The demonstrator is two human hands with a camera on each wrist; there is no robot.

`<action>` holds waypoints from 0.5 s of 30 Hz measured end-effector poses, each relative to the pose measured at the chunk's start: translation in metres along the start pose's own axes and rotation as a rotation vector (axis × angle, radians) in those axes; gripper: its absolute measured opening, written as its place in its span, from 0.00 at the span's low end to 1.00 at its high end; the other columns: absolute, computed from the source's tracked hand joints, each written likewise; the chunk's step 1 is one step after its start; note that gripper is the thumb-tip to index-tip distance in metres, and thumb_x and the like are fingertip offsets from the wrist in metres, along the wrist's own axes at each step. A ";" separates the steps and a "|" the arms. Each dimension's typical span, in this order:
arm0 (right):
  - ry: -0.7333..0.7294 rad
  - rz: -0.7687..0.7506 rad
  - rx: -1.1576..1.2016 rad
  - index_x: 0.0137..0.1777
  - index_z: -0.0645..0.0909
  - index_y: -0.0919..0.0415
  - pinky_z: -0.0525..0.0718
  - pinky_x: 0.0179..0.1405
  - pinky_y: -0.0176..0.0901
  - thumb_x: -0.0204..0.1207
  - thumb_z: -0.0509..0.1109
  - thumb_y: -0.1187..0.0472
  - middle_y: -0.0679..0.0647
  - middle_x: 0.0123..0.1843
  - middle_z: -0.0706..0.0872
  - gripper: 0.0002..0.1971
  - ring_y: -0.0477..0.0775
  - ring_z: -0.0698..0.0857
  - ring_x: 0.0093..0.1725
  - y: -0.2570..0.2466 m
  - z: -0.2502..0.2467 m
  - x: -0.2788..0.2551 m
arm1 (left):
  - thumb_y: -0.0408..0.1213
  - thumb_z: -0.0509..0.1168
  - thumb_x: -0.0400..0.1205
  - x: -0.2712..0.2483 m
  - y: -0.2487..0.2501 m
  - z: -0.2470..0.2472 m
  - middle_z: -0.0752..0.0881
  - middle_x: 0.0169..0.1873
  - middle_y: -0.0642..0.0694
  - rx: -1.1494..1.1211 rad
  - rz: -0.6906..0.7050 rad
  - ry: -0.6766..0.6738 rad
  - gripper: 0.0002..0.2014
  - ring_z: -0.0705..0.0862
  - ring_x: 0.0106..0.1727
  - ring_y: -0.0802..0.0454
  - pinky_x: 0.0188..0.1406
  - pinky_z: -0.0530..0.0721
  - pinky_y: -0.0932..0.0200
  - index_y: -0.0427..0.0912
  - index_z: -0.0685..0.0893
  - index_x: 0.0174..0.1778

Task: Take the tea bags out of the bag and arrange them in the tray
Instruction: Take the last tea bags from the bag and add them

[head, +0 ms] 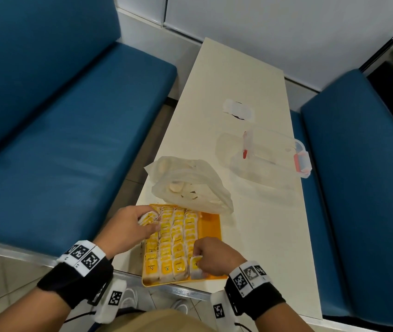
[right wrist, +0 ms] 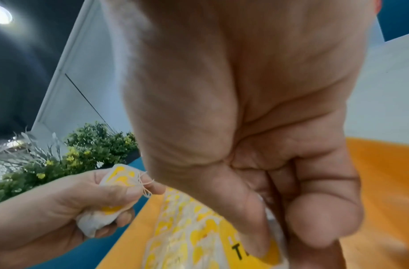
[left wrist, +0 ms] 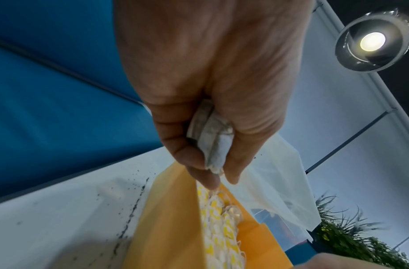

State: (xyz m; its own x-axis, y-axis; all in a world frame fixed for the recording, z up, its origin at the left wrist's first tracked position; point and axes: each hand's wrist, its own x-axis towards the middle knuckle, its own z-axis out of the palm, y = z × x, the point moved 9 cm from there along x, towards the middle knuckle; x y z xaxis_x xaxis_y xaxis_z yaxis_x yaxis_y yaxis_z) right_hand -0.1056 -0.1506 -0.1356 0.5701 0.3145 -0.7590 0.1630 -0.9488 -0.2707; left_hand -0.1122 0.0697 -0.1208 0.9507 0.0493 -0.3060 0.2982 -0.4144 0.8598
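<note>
An orange tray [head: 211, 238] lies at the table's near end, packed with rows of yellow-tagged tea bags [head: 176, 238]. My left hand [head: 128, 226] hovers over the tray's far-left corner and grips a small bunch of tea bags [head: 148, 218], also visible in the left wrist view [left wrist: 212, 138] and the right wrist view [right wrist: 111, 193]. My right hand [head: 211, 257] pinches one tea bag [head: 196, 265] at the tray's near right, standing it in the last row [right wrist: 268, 242]. A crumpled translucent plastic bag [head: 190, 185] lies just beyond the tray with a few tea bags inside.
A clear plastic box with red clasps [head: 269, 154] lies on the table further back on the right, and a white scrap [head: 238, 110] beyond it. Blue benches [head: 58, 130] flank the narrow cream table [head: 262, 236]. The tray overhangs the table's near edge slightly.
</note>
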 end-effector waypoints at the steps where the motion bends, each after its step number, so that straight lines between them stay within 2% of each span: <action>1: -0.006 0.008 -0.018 0.67 0.81 0.57 0.81 0.53 0.42 0.78 0.64 0.70 0.56 0.72 0.80 0.19 0.58 0.83 0.67 0.000 0.002 0.002 | 0.40 0.78 0.79 -0.001 -0.003 0.001 0.92 0.35 0.61 -0.003 -0.014 0.001 0.05 0.89 0.31 0.62 0.29 0.85 0.65 0.54 0.92 0.47; 3: -0.017 0.018 -0.050 0.68 0.80 0.59 0.79 0.56 0.42 0.78 0.64 0.71 0.57 0.72 0.79 0.20 0.58 0.80 0.70 -0.001 0.008 0.005 | 0.40 0.79 0.79 -0.003 -0.009 0.003 0.93 0.40 0.57 -0.009 -0.032 0.015 0.05 0.91 0.36 0.60 0.37 0.90 0.61 0.54 0.92 0.48; 4: -0.018 0.019 -0.062 0.66 0.80 0.59 0.78 0.54 0.42 0.78 0.64 0.72 0.58 0.69 0.81 0.18 0.59 0.80 0.69 -0.001 0.010 0.006 | 0.40 0.79 0.79 -0.003 -0.010 0.003 0.94 0.41 0.57 -0.018 -0.037 0.022 0.06 0.92 0.38 0.60 0.38 0.90 0.61 0.55 0.92 0.49; 7: 0.013 0.032 -0.054 0.52 0.74 0.57 0.77 0.40 0.39 0.74 0.65 0.73 0.55 0.55 0.77 0.12 0.57 0.81 0.54 0.003 0.014 0.007 | 0.41 0.79 0.79 -0.004 -0.013 0.004 0.93 0.42 0.56 -0.021 -0.054 0.029 0.07 0.91 0.37 0.61 0.33 0.85 0.69 0.56 0.91 0.50; 9: 0.020 0.059 0.000 0.53 0.71 0.56 0.72 0.29 0.37 0.71 0.69 0.72 0.52 0.52 0.76 0.15 0.55 0.78 0.48 0.008 0.016 0.009 | 0.41 0.78 0.80 -0.004 -0.013 0.004 0.93 0.42 0.56 -0.012 -0.053 0.035 0.06 0.90 0.37 0.62 0.29 0.81 0.75 0.56 0.90 0.50; 10: 0.024 0.068 0.021 0.55 0.71 0.57 0.71 0.28 0.36 0.71 0.72 0.70 0.51 0.51 0.76 0.17 0.54 0.78 0.47 0.010 0.017 0.010 | 0.41 0.78 0.80 -0.004 -0.012 0.004 0.93 0.42 0.56 -0.010 -0.050 0.038 0.06 0.90 0.37 0.63 0.28 0.81 0.76 0.55 0.90 0.50; 12: 0.048 0.080 0.019 0.63 0.71 0.60 0.77 0.34 0.37 0.69 0.77 0.66 0.52 0.54 0.79 0.24 0.56 0.81 0.53 0.010 0.018 0.011 | 0.41 0.78 0.80 -0.004 -0.011 0.005 0.93 0.43 0.57 -0.014 -0.052 0.037 0.07 0.90 0.38 0.64 0.29 0.82 0.75 0.55 0.90 0.51; 14: 0.089 0.087 0.000 0.70 0.70 0.62 0.84 0.49 0.44 0.69 0.80 0.62 0.55 0.63 0.82 0.32 0.57 0.84 0.62 0.009 0.020 0.013 | 0.42 0.78 0.80 -0.004 -0.011 0.005 0.92 0.44 0.57 -0.021 -0.061 0.035 0.07 0.90 0.38 0.63 0.31 0.84 0.73 0.56 0.89 0.51; 15: 0.106 0.087 0.007 0.71 0.69 0.62 0.85 0.54 0.45 0.69 0.81 0.61 0.56 0.65 0.82 0.33 0.57 0.84 0.64 0.009 0.021 0.013 | 0.42 0.78 0.80 -0.004 -0.010 0.005 0.92 0.44 0.58 -0.019 -0.061 0.032 0.07 0.90 0.38 0.63 0.32 0.84 0.72 0.57 0.89 0.51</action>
State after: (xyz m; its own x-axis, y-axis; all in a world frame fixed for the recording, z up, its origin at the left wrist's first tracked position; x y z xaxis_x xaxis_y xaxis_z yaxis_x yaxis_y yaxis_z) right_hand -0.1137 -0.1544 -0.1598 0.6636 0.2256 -0.7133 0.1035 -0.9720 -0.2111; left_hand -0.1199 0.0695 -0.1302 0.9331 0.1033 -0.3446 0.3565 -0.3929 0.8477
